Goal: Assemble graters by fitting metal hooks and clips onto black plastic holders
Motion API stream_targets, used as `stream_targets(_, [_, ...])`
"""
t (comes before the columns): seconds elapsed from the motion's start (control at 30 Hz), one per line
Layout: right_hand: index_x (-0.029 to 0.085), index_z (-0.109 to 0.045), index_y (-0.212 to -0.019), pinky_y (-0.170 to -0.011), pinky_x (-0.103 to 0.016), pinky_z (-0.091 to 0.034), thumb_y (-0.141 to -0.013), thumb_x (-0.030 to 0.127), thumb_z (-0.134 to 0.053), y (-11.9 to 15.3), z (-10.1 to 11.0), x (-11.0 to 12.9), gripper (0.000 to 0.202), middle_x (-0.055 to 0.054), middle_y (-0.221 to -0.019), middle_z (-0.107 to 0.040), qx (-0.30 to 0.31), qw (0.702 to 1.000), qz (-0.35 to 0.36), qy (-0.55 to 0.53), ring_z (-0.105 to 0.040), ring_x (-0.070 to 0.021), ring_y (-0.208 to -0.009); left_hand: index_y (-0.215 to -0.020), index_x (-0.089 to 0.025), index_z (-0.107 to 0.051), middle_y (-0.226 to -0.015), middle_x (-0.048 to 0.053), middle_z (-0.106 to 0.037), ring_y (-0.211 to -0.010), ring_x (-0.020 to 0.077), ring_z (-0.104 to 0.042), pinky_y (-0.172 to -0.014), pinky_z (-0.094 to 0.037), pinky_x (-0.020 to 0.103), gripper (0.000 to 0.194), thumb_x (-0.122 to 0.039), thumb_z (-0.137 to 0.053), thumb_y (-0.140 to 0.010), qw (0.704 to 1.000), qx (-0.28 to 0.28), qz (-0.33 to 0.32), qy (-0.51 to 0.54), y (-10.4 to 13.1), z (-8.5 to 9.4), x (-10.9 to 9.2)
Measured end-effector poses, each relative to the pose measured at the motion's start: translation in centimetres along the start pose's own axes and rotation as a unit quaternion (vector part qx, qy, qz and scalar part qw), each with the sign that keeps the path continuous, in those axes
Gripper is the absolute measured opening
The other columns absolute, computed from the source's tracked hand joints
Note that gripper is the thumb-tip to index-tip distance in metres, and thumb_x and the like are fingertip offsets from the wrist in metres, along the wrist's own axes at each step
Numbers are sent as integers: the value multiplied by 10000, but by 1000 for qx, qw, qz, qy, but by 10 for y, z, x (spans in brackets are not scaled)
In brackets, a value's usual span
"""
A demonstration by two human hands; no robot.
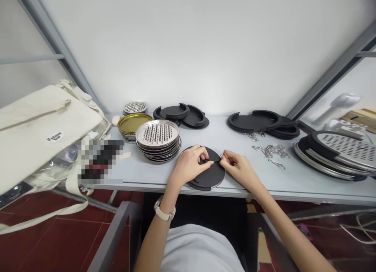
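Hands both at the near edge of the bench, over a flat round black holder: left hand laid on its left side, fingers loosely curled, thumb stretched right across the dark surface; right hand at the right rim, thumb and fingertips bunched close together. Cannot tell of a firm grip in either hand, nor of anything small between the right fingertips. On the left wrist, a cream-strapped watch.

Just left of the holder, a stack of round metal grater plates, raised teeth on the topmost. Farther left, a stack of gold-coloured lids, with a smaller grater stack behind. Along the far side, overlapping black holders with raised, gapped rims: one group near the middle, another to the right. Right of the right hand, a loose scatter of bent silver wire hooks. At far right, a pile of perforated metal plates and black rims.

On the left, a cream fabric bag bearing a white label; dark lettering mostly too blurred to read, last word apparently "Bag".
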State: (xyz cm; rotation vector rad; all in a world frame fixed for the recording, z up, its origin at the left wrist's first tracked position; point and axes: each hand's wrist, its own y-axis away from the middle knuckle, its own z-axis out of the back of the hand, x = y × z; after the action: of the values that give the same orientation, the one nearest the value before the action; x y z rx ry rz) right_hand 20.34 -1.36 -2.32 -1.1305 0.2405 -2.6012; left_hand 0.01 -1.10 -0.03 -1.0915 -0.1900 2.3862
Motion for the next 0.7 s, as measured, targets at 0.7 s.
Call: stream_targets(0.7, [220, -401, -748, -541, -238, -289, -968, 422, -385, -1, 1, 3, 300, 64, -561, -373, 9, 1000, 11, -21, -346, -114, -534, -792, -223, -563, -818, -35, -569, -673, 101, -508, -669, -421, 261, 145, -341, -646, -804, 1000, -6, -1, 5, 0, 0, 0])
